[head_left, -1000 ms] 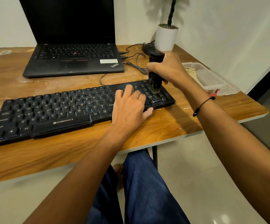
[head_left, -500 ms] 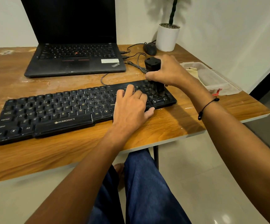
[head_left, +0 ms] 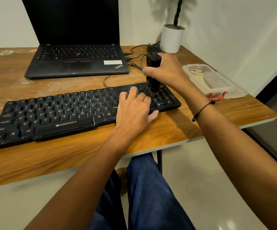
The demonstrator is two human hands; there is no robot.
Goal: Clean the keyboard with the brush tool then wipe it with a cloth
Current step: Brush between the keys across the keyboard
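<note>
Keyboard (head_left: 55, 113) brushing step: right hand (head_left: 168, 70) grips the brush tool (head_left: 152, 72) upright at its 3 o'clock end, left hand (head_left: 134, 110) lies flat holding it down, next move probably sweeping toward 9 o'clock.

Black keyboard (head_left: 51, 113), black brush tool (head_left: 152, 72), woodgrain table (head_left: 176, 130).

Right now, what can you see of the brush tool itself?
The brush tool is a black, blocky upright body, plastic by the look, with a flat top bearing a small round mark. The right hand grips its middle from the right side. Its lower end, where dark bristles seem to show, rests on the keys at the right end of the black keyboard, just beyond the fingertips of the left hand, which lies flat on the keys. The tool's far side is hidden.
</note>
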